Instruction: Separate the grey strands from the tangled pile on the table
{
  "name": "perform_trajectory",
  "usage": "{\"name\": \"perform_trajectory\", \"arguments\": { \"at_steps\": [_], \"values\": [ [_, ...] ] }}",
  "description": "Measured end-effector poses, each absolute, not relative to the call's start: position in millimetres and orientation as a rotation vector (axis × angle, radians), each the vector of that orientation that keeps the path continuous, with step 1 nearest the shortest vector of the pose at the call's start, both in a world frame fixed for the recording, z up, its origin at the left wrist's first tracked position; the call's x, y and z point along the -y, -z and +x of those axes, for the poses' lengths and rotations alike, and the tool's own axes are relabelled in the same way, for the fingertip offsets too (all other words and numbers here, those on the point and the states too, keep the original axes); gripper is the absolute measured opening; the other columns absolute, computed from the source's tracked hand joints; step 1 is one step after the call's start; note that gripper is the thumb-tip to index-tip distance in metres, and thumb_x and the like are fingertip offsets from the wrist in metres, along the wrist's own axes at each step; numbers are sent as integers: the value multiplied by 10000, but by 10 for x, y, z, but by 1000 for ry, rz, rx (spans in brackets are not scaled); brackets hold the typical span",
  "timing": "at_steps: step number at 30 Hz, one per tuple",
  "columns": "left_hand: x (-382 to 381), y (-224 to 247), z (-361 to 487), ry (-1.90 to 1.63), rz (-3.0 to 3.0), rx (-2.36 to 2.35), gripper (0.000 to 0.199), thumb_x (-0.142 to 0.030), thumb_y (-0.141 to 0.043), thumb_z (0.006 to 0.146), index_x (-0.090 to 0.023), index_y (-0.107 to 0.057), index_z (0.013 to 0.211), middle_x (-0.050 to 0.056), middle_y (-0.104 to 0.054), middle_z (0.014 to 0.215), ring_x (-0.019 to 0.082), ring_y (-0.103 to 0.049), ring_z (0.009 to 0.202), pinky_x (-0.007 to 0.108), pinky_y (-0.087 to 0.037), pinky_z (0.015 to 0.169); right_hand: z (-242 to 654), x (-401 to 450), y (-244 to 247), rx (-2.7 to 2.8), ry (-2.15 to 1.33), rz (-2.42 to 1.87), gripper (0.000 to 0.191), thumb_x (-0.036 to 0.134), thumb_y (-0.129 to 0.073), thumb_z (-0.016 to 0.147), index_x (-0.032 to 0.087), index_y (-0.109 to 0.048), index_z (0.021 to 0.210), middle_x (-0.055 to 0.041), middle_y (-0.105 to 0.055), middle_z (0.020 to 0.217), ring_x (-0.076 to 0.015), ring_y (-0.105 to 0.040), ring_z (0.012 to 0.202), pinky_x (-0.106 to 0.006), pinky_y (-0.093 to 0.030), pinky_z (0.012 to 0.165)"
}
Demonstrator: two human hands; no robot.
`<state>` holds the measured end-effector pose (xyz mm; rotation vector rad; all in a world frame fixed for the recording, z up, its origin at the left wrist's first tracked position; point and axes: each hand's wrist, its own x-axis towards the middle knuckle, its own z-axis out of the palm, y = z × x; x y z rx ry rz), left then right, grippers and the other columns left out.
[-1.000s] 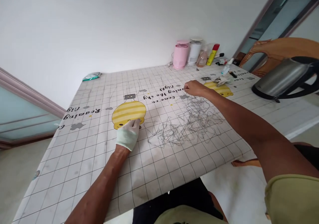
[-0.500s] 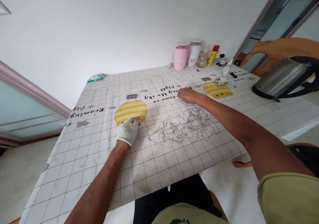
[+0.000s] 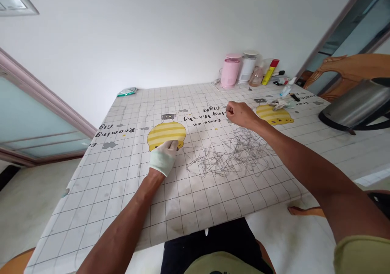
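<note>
A loose tangle of thin dark strands (image 3: 231, 154) lies spread on the tablecloth (image 3: 195, 201), wire or thread, I cannot tell which. My left hand (image 3: 164, 155), in a white glove with a pale green cuff, rests at the tangle's left end over a printed yellow balloon. Its fingers are pinched together, and what they hold is too small to make out. Behind the tangle's right part, my bare right hand (image 3: 239, 113) is curled closed over the printed lettering. Anything inside that hand is hidden.
A steel kettle (image 3: 356, 103) stands at the right, near a wooden chair (image 3: 347, 72). A crumpled glove (image 3: 283, 102) and a spray bottle (image 3: 288, 87) are behind my right hand. Along the wall stand a pink device (image 3: 230, 72), a white one (image 3: 247, 67) and a yellow-red can (image 3: 270, 72).
My right hand has lifted slightly and its fingers have curled in more. My left hand stays pinched in about the same place on the cloth. The view has shifted left.
</note>
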<state>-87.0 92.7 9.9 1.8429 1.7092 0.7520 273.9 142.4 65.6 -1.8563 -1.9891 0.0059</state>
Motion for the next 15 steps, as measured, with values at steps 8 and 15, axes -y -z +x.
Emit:
{"name": "perform_trajectory", "arguments": {
  "at_steps": [8,15],
  "values": [
    [-768,-290,-766,-911,1784,-1510,364,-434,-535,1005,-264,-754,1241,27,-807,1133,240,-746,1051,330,-516,995,1822,-924,-662,1439,-1187,-1196,171,293,-808,851,201,-665,860,-89,-760,863,-224,-719,761,-349,-572,630],
    [-748,-343,-834,-1027,1397,-1106,444,-491,-619,983,-179,-734,1277,85,-807,1166,180,-751,799,328,-568,910,1447,-639,-568,1433,-1422,-945,242,412,-832,901,209,-702,914,-78,-771,911,-240,-739,852,-406,-599,761]
  ]
}}
